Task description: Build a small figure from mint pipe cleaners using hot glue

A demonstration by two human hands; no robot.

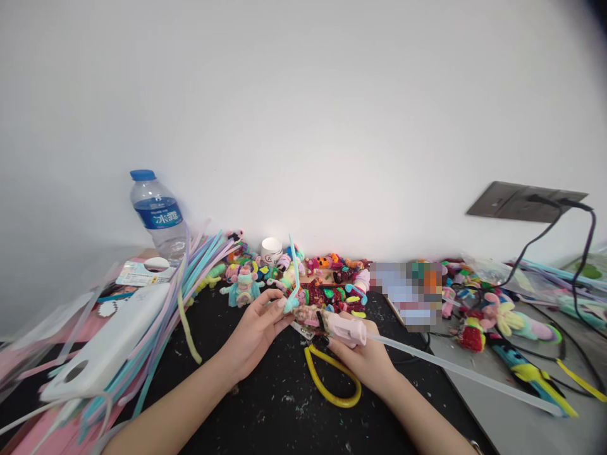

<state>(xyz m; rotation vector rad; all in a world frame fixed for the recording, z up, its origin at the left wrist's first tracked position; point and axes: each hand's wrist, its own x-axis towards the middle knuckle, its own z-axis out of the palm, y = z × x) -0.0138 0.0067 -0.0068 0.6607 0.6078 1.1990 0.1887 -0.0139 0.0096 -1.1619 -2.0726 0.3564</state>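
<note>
My left hand (260,332) pinches a light blue pipe cleaner (291,303), coiled at its lower end, with a straight length standing up from the coil. In my right hand (363,354) is a pale pink hot glue gun (346,328), its front end stained brown and pointing left at the coil. Whether its tip touches the coil, I cannot tell. A long translucent glue stick (455,368) sticks out from the back of the gun toward the lower right. Below the gun hangs or lies a yellow loop (348,399).
Several fuzzy pipe-cleaner figures (243,287) line the wall behind my hands, beside a paper cup (271,248). Pipe cleaners (156,354), a white power bank (109,341) and a water bottle (159,215) stand left. Rightward are a blurred-out screen (408,297), cables and a wall socket (516,201).
</note>
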